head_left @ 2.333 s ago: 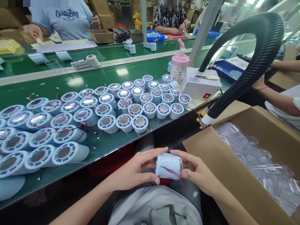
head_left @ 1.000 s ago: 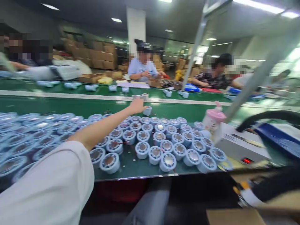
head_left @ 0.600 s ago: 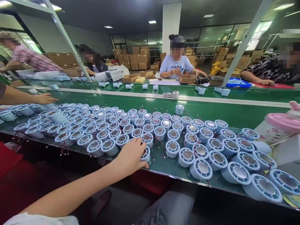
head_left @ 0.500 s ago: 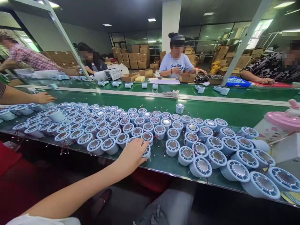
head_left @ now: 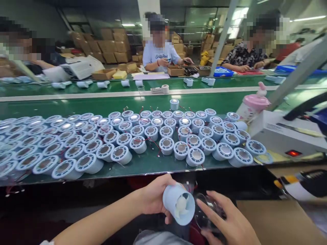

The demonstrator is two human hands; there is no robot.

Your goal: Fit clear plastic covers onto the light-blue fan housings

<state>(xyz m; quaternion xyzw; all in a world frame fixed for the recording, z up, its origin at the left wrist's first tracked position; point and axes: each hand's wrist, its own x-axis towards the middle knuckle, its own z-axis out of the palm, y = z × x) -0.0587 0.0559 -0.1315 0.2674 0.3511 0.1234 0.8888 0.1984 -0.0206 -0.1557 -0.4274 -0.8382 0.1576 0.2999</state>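
Note:
A light-blue round fan housing (head_left: 178, 204) is gripped in my left hand (head_left: 155, 197) below the bench edge, its open end with white blades turned toward my right side. Thin wires with a small white connector stick up behind it. Just right of the housing, my right hand (head_left: 227, 217) has its fingers curved around a clear, round plastic piece (head_left: 208, 211). Many similar housings (head_left: 121, 154) stand in rows on the green bench (head_left: 148, 163), with silver discs on top and red wires among them.
A grey box with a lit red switch (head_left: 293, 153) and a pink-lidded cup (head_left: 255, 102) stand at the right. One person (head_left: 158, 54) sits opposite, others on both sides. A cardboard surface (head_left: 276, 217) lies lower right, near a black-and-white tool (head_left: 301, 185).
My left hand has lifted a housing off the bench and brought it down in front of me. My right hand has come into view with the clear piece. The view has turned right.

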